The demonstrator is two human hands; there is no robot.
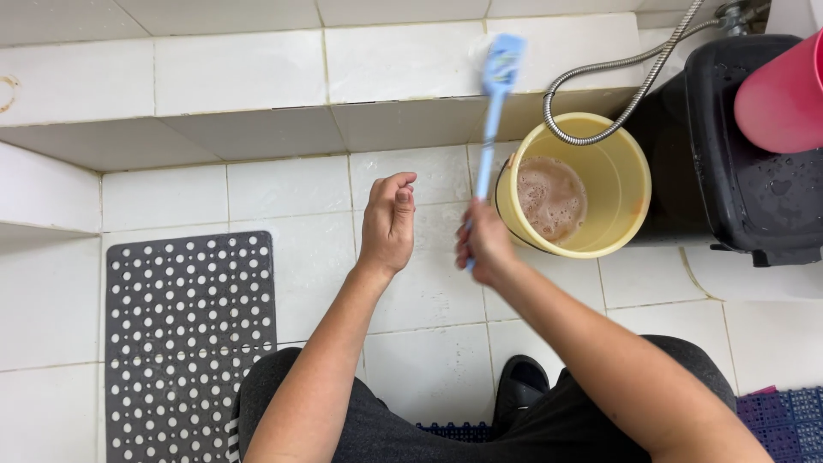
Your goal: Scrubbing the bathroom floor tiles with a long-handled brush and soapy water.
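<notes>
our dark-trousered knees sit lowest in frame. scrubbing looks underway: yellow bucket (624, 184) already holds brown foamy water; how much tile remains, we cannot tell. right hand (484, 244) fisted round the blue brush (495, 111), head blurred against the tiled step (257, 81). left hand (388, 225) raised, loosely curled, empty.

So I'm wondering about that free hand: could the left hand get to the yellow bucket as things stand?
Probably yes. The left hand is empty and hangs over bare white tiles, but the right hand and its blue brush sit between it and the yellow bucket, so it would have to reach past them.
</notes>
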